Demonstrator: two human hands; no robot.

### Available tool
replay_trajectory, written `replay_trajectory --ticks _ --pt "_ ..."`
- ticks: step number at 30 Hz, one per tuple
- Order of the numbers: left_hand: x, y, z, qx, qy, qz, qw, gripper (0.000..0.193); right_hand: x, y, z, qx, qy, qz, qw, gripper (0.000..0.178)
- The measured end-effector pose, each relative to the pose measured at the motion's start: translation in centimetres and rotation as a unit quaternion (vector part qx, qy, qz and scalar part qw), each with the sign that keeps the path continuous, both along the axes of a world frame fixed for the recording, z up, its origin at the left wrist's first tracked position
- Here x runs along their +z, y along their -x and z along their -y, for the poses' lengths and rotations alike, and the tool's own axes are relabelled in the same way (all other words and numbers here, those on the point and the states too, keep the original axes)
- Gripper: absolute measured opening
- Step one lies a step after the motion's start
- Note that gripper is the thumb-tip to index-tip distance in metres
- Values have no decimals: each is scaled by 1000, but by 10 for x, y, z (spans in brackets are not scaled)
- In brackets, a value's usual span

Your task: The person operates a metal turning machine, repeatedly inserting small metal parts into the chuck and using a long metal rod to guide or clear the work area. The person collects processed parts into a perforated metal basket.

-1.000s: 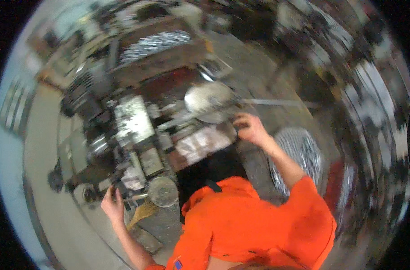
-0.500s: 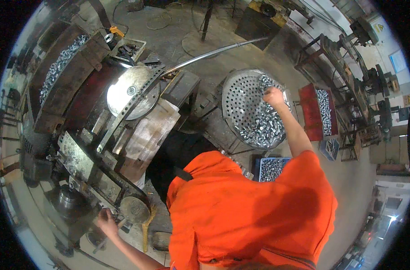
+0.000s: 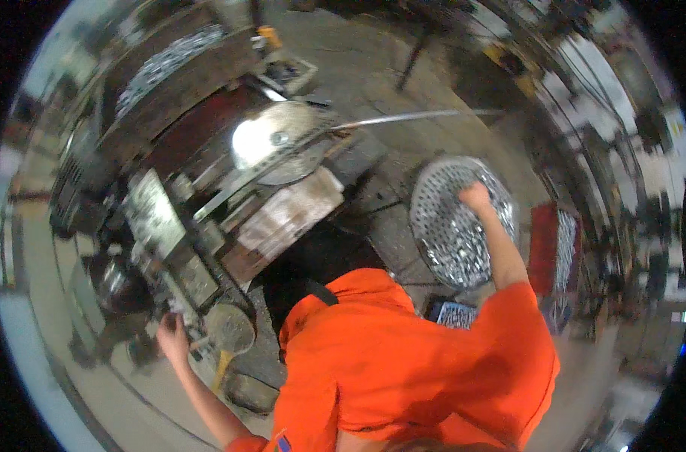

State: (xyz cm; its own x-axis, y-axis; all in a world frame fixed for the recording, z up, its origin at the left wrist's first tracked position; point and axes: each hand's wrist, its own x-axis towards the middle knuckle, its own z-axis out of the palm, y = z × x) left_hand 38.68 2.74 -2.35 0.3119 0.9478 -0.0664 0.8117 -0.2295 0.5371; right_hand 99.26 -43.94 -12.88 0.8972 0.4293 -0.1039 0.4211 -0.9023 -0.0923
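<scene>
The machine is taking up the space at my left and front, and the trough is standing beyond it. The perforated pan is sitting out at my right, with the red bin standing just past it. A pale disc is lying flat ahead of me, and a bar is jutting out beyond it toward the right; if I were turning carelessly, my arm could be catching its end. The blue crate is sitting just below the pan, so parts knocked over the rim could be dropping into it or onto the floor.

My left hand is hovering at the machine's near end; blur is hiding whether its fingers are touching anything, so I cannot tell its grip. With my gaze turning from it, a knuckle could be striking metal there. My right hand is reaching over the pan, its fingers curling in; I cannot tell whether they are closing on a part. The shiny parts are lying heaped in the pan's near side, and a hasty pinch could be letting one slip.
</scene>
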Motion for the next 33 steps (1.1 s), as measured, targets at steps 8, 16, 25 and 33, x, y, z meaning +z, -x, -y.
replay_trajectory --ticks 8,16,25,33 --pt "-3 3 -5 -1 -42 -89 995 33 -34 -26 25 -21 24 18 999 29" --pt "65 -9 18 6 41 280 959 22 79 29 -88 180 -373 -117 903 19" --pt "89 -127 58 -185 362 512 757 33 207 289 -325 571 -476 -271 611 34" --pt "87 -109 71 -143 282 536 783 39 220 330 -335 638 -428 -171 617 31"
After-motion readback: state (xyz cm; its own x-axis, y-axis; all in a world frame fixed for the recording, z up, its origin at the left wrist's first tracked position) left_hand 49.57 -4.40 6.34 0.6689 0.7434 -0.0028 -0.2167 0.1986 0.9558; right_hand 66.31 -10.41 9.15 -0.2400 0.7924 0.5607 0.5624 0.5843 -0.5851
